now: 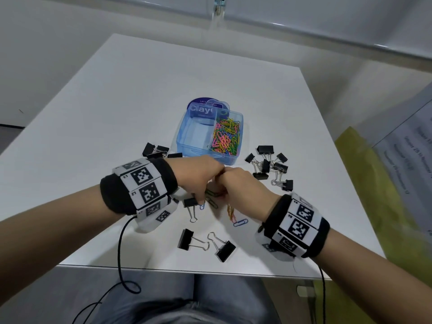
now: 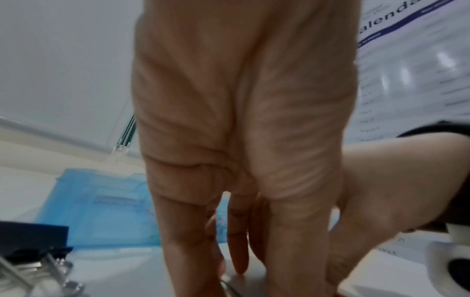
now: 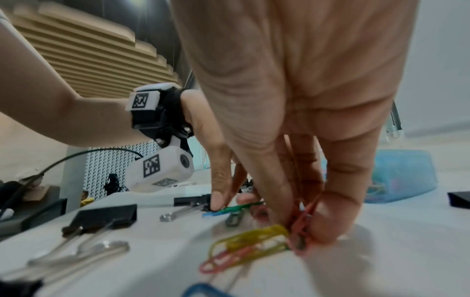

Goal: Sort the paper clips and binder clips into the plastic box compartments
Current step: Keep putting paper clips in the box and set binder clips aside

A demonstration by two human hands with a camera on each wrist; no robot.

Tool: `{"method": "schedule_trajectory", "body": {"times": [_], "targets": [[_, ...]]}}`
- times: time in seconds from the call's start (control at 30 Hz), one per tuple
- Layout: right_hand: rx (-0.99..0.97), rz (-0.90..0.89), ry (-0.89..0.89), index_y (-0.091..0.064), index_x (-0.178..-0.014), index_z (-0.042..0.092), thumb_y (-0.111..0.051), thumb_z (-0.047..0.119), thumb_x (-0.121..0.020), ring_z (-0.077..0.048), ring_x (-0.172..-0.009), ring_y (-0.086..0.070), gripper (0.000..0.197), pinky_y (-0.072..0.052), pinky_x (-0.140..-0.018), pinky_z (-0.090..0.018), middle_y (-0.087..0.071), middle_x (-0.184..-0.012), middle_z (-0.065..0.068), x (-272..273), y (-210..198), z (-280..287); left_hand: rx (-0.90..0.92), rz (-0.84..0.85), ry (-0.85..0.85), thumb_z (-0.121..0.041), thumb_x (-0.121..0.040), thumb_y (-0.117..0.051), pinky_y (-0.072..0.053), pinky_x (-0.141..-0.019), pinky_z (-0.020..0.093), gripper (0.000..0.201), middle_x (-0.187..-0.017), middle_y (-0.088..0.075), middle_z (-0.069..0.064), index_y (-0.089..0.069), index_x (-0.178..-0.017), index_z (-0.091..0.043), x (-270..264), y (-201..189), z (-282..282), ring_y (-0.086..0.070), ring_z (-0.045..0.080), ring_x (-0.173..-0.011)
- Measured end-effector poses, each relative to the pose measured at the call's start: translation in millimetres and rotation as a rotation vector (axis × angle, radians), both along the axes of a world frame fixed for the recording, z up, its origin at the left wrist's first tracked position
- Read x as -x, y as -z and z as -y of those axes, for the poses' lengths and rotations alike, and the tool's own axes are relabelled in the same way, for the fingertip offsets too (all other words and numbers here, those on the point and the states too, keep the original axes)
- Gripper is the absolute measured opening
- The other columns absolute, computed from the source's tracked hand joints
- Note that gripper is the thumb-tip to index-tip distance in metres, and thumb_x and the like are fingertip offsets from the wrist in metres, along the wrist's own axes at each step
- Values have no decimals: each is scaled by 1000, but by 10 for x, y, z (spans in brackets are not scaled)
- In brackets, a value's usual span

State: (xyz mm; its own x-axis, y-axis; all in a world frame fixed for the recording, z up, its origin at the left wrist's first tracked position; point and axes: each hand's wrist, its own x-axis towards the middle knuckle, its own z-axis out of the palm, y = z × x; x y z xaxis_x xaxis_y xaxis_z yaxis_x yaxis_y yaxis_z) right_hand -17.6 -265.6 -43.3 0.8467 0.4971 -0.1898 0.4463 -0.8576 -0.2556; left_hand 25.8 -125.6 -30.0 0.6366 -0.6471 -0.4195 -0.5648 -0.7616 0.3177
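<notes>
left hand (image 1: 198, 176): palm down, fingers (image 3: 218, 193) pointing down with tips at the worktop, knuckles touching the other hand | right hand (image 1: 240, 185): palm down, fingertips (image 3: 328, 231) bunched and pinching | forearms: bare, both reaching in from the near edge and meeting in the middle | wrists: each banded in black with white marker blocks

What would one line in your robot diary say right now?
step: gathering loose clips | right hand: pinching paper clips | left hand: fingertips on table clips | box: right side filled, left bare | binder clips: outside
</notes>
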Motion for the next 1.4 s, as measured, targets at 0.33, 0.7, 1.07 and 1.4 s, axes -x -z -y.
{"method": "schedule_trajectory", "body": {"times": [0.33, 0.7, 1.07, 1.4], "targets": [[-97, -75, 160, -73, -73, 3, -60, -6, -75, -21, -61, -57, 16, -49, -64, -29, -72, -73, -14, -132, -109, 186, 15, 88, -2, -10, -73, -74, -33, -54, 23, 16, -72, -52, -4, -63, -85, -12, 0, 53, 30, -48, 16, -74], [-493, 96, 449, -70, -69, 4, -66, -9, -73, -33, -64, -70, 14, -61, -67, -39, -66, -65, -17, -797, -627, 180, 34, 90, -8, -16, -77, -73, -32, -51, 20, 16, -68, -48, -8, -57, -79, -16, -15, 55, 4, -43, 11, -65], [-509, 213, 413, -73, -85, 5, -69, 1, -75, -16, -66, -55, 12, -46, -68, -26, -67, -75, -8, -872, -424, 283, 1, 140, 25, 2, -74, -66, -36, -53, 22, 21, -72, -58, -1, -56, -71, -17, -12, 57, 1, -52, 16, -67], [68, -208, 28, -48, -123, 19, -79, 39, -58, -18, -93, -46, 74, -48, -80, -36, -42, -103, 0, 70, -86, 300, -18, 126, 49, 0, -76, -67, -31, -50, 15, 11, -71, -58, 1, -63, -74, -10, -35, 47, 19, -51, 16, -68]]}}
